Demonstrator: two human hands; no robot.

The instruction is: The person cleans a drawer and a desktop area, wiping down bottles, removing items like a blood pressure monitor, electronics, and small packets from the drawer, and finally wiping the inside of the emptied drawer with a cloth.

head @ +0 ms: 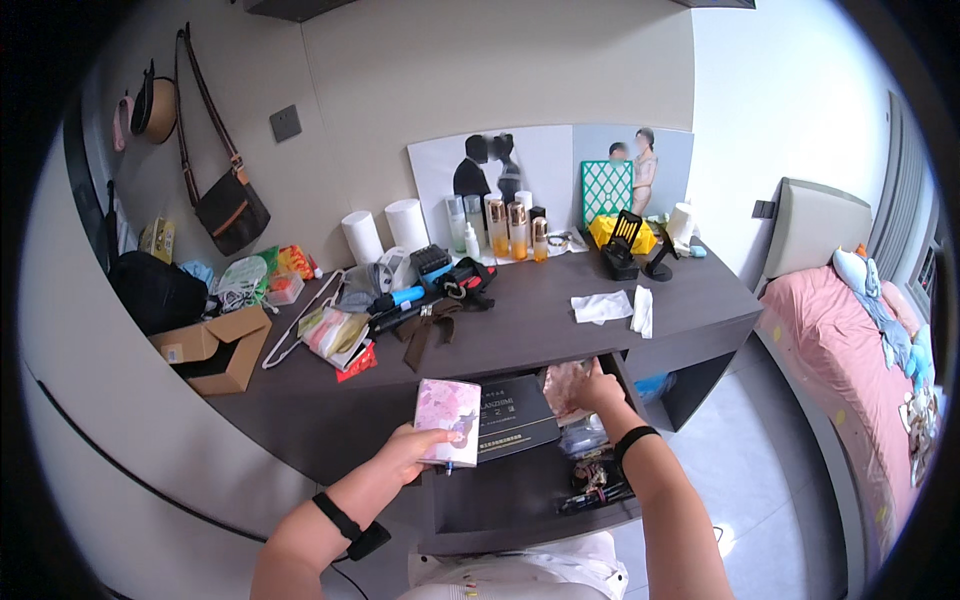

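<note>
My left hand [414,450] grips a pink floral notebook [450,416] above the left side of an open drawer [495,510]; a pen tip sticks out at the notebook's lower edge. At the drawer's back right corner, my right hand [598,388] has its fingers on a pinkish patterned pouch or packet [566,386], its far side partly covered by the hand. Between the hands lies a flat black box [521,420] bearing writing. Below the pouch are clear plastic packets [583,439], small dark items and a bundle of pens [592,499].
On the dark desk [517,322] are tissues [600,306], a black phone stand [622,247], cosmetic bottles [517,232], a white hanger [296,322], straps and an open cardboard box [225,349]. Photo panels [435,169] lean on the wall. A pink bed [817,315] stands at right.
</note>
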